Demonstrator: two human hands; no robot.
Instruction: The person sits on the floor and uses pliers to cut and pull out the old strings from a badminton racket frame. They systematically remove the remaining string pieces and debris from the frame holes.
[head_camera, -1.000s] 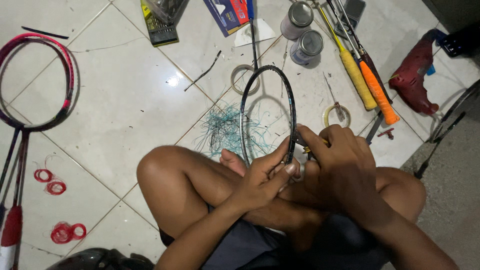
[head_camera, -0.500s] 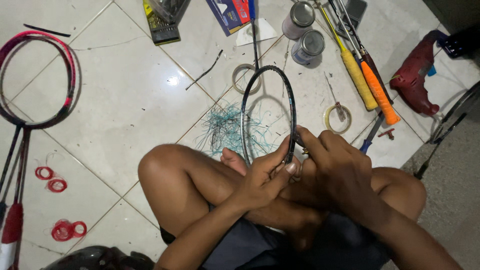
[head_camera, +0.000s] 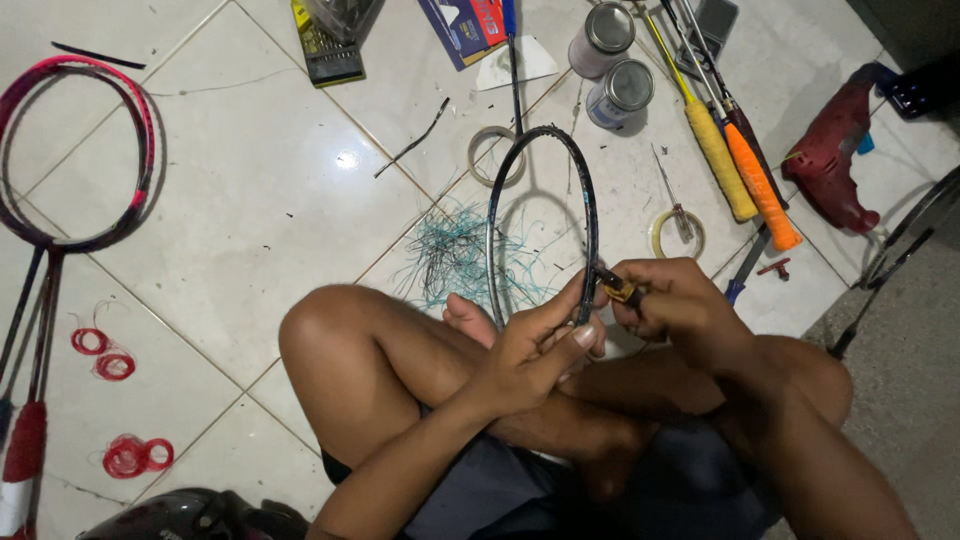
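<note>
We hold the unstrung black oval racket frame (head_camera: 540, 215) upright over our crossed legs, its near rim resting between both hands and its far end pointing toward the clutter on the white tiled floor (head_camera: 250, 210). Half a second ago our right hand (head_camera: 675, 305) was folded down over the rim; now it has drawn slightly to the right and pinches a small yellow-and-black tool (head_camera: 620, 290) whose tip touches the frame's right side. Our left hand (head_camera: 535, 345) has stayed put, fingers pressed together around the near rim, thumb on top. Just beyond the frame lies a tangle of cut teal string (head_camera: 455, 255), and farther right the orange and yellow racket grips (head_camera: 740, 170).
</note>
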